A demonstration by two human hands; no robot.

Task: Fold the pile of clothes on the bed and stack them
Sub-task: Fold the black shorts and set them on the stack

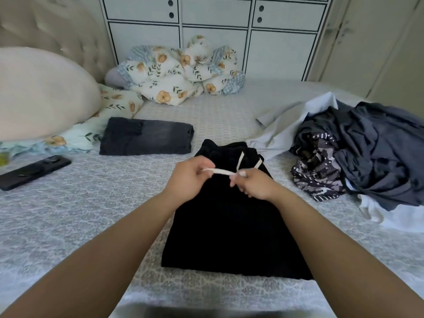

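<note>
Head view: both hands, left (191, 177) and right (254, 183), pinch flat cream drawstring (219, 172) over plush black trousers (229, 226).

No readable text (anywhere visible)

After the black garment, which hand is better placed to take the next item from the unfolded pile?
Probably the right hand. The unfolded pile lies on its side of the bed; the left hand would cross over the black garment. Both now pinch the white drawstring.
</note>
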